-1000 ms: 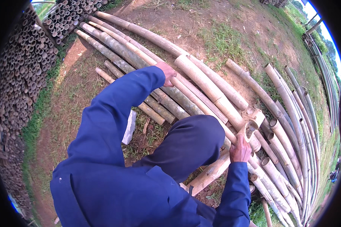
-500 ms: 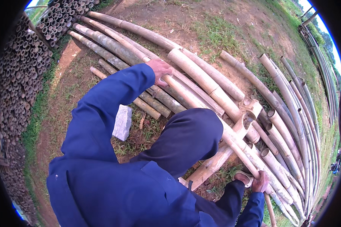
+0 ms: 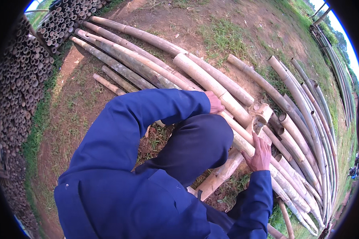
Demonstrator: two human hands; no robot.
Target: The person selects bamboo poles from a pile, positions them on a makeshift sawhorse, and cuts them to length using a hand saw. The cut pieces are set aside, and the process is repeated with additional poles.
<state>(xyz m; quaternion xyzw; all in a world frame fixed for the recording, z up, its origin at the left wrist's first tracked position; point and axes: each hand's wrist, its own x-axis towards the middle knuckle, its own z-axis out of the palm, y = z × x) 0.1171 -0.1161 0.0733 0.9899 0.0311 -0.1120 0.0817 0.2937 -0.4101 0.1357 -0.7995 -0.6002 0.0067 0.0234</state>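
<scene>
Right hand (image 3: pixel 260 155) spreads fingers on a bamboo pole (image 3: pixel 238 128) — left hand (image 3: pixel 215 102), fingertips hidden, grip unclear

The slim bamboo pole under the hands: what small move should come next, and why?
Probably curl the right hand more closely around the slim bamboo pole: its fingers look extended over the pole rather than wrapped, while the left hand lies on it farther toward the upper left, so a closer hold might steady it.

We're high on the head at the left fisheye of the pair, peering steeply down past the blue jacket (image 3: pixel 119 199) to left hand (image 3: pixel 215 102) and right hand (image 3: pixel 261 154) close below, stacked bamboo (image 3: pixel 22 79) farther off.
</scene>
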